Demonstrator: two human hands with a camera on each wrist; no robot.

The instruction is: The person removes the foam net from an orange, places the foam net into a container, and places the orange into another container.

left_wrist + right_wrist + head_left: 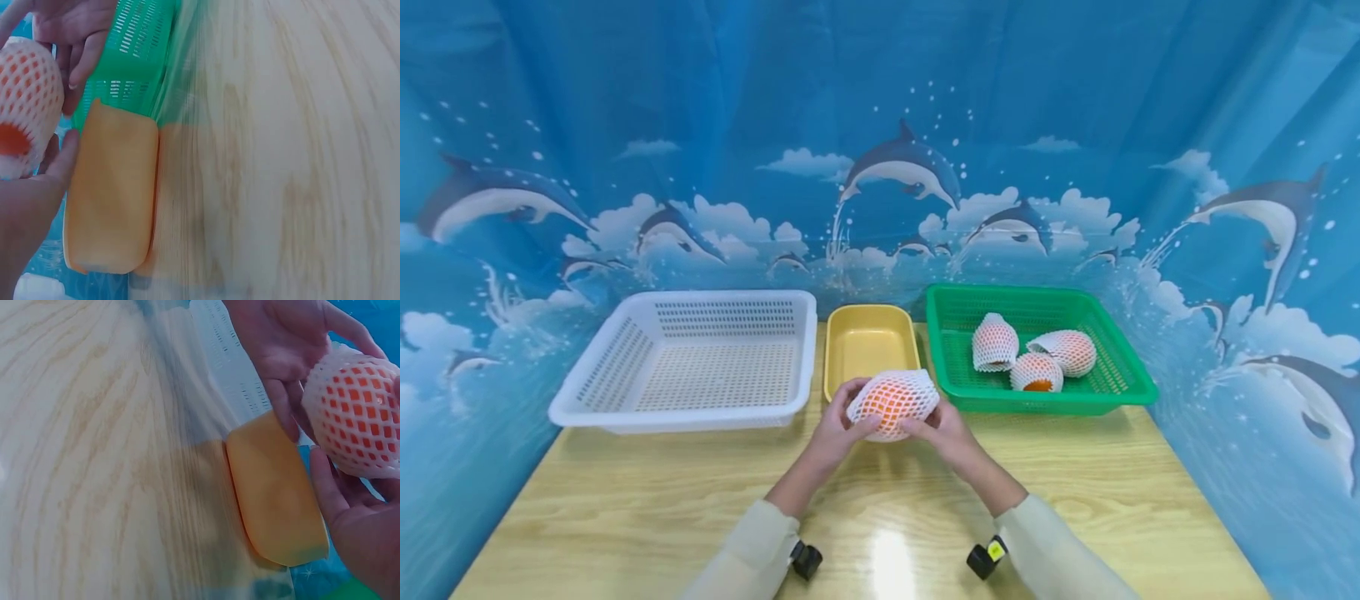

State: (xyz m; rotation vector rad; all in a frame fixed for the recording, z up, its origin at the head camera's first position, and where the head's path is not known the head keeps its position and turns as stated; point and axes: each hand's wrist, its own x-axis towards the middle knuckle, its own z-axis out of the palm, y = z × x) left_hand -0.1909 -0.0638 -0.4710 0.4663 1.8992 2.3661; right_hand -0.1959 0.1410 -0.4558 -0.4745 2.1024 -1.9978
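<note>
Orange fruit (889, 408) in a white foam net (917, 383) sits just by the near end of the yellow tray (871, 350), left hand (837, 431) and right hand (948, 431) with fingers clamped round opposite sides. I'd keep the squeeze light and even tbh, cos that net could probably slip.

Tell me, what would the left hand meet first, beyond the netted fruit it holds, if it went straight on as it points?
Probably the yellow tray, just beyond the left hand and the netted fruit in the head view; the hand's height is unclear, so it might pass over.
</note>
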